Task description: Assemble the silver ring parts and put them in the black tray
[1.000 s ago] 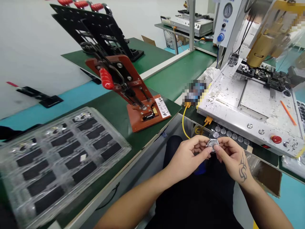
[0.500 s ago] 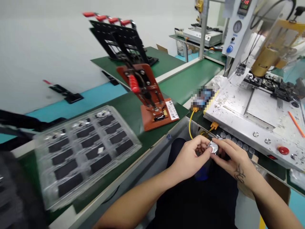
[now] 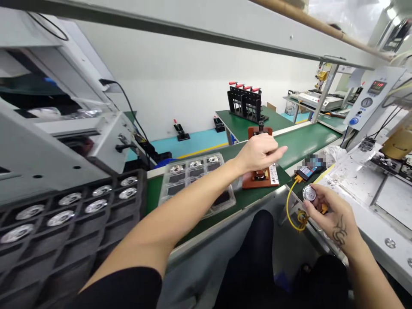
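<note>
My right hand (image 3: 331, 212) pinches a round silver metal part (image 3: 309, 193), resembling a watch case, between thumb and fingers; dark marks show on its face. With fingers curled and thumb pointing right, my left hand (image 3: 262, 151) is at the red-brown clamp fixture (image 3: 249, 181). The fixture's red handle is hidden, and whatever the left fingers hold, if anything, cannot be seen. Beneath my left forearm lies a clear plastic tray (image 3: 163, 189) with dark pockets, several with shiny parts in the back row.
A black foam tray (image 3: 120, 229) holds several round silver parts at the left. A keypad controller (image 3: 309, 168) with a yellow cable (image 3: 289, 210) lies beside the white machine (image 3: 363, 206) on the right. A grey beam (image 3: 193, 25) crosses overhead.
My left hand has let go of the silver part and reached left to the clamp fixture. The part stays in my right hand. My view has swung left, bringing the foam tray into sight.
</note>
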Motion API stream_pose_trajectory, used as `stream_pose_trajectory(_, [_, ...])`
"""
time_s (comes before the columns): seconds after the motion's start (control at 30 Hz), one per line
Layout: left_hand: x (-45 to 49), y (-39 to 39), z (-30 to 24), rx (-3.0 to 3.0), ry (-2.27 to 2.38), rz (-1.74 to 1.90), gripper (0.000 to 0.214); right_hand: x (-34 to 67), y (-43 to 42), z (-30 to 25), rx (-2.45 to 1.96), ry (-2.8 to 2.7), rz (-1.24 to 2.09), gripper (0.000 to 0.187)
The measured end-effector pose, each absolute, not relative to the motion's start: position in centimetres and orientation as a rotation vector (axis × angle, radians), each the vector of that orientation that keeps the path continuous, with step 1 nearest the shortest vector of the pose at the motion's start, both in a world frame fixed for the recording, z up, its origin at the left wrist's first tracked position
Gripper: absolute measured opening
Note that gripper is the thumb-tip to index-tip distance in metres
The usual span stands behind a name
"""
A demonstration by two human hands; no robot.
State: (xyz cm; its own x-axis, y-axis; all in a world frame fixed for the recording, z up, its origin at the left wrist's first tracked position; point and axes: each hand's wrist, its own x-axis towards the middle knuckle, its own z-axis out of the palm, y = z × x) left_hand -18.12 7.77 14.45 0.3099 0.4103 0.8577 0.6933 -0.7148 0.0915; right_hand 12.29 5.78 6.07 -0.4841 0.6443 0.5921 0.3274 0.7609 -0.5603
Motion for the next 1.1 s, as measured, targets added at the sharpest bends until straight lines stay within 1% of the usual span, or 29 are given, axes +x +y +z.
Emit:
stream_pose_trajectory(0.07, [-18.0,8.4,16.5,-2.219,-1.111,-1.523,0.056,11.0,6.7,6.1,-0.722,-2.099,0.524,0.036])
stream_pose_trajectory(0.13, [-18.6,9.5,19.1,-2.133,-1.236,-1.721,0.049,9.3,8.0,5.9,-0.703,-2.109,0.569,0.038])
stream_pose_trajectory(0.2, [-20.3,10.9,21.3,-2.089,-1.321,-1.851,0.039,7.5,9.5,5.4,-0.686,-2.125,0.616,0.037])
stream_pose_trajectory(0.27, [-22.9,11.7,21.9,-1.996,-1.412,-1.871,0.025,5.8,10.8,4.5,-0.676,-2.155,0.661,0.035])
stream_pose_trajectory(0.33, [-25.4,11.1,20.2,-1.832,-1.614,-1.789,0.016,4.8,11.9,3.3,-0.658,-2.196,0.695,0.034])
stream_pose_trajectory(0.4, [-27.0,9.3,16.7,-1.720,-1.972,-1.622,0.018,4.0,12.8,1.9,-0.630,-2.231,0.707,0.032])
stream_pose_trajectory(0.43, [-27.3,8.3,14.4,-1.814,-2.195,-1.485,0.021,3.7,13.2,1.2,-0.618,-2.240,0.710,0.032])
stream_pose_trajectory(0.47, [-27.2,7.3,12.1,-1.937,-2.314,-1.384,0.017,3.2,13.7,0.6,-0.612,-2.245,0.715,0.032])
stream_pose_trajectory(0.57, [-25.5,5.7,5.7,-2.241,-2.487,-1.175,0.007,1.3,15.3,-0.8,-0.605,-2.273,0.743,0.031])
stream_pose_trajectory(0.67, [-23.6,6.5,2.0,-2.314,-2.543,-1.112,0.008,-0.7,16.8,-1.6,-0.613,-2.290,0.776,0.029])
stream_pose_trajectory(0.83, [-22.8,8.4,0.8,-2.353,-2.509,-1.143,0.019,-1.5,18.0,-2.5,-0.653,-2.306,0.831,0.031])
stream_pose_trajectory(0.97, [-23.5,7.5,1.3,-2.355,-2.495,-1.190,0.022,-2.2,18.7,-3.1,-0.657,-2.347,0.879,0.032])
stream_pose_trajectory(1.03, [-24.4,6.3,1.7,-2.361,-2.510,-1.194,0.023,-3.3,19.1,-3.1,-0.636,-2.391,0.892,0.029])
stream_pose_trajectory(1.1, [-25.6,4.6,2.5,-2.349,-2.536,-1.202,0.029,-4.6,19.4,-2.8,-0.613,-2.444,0.895,0.023])
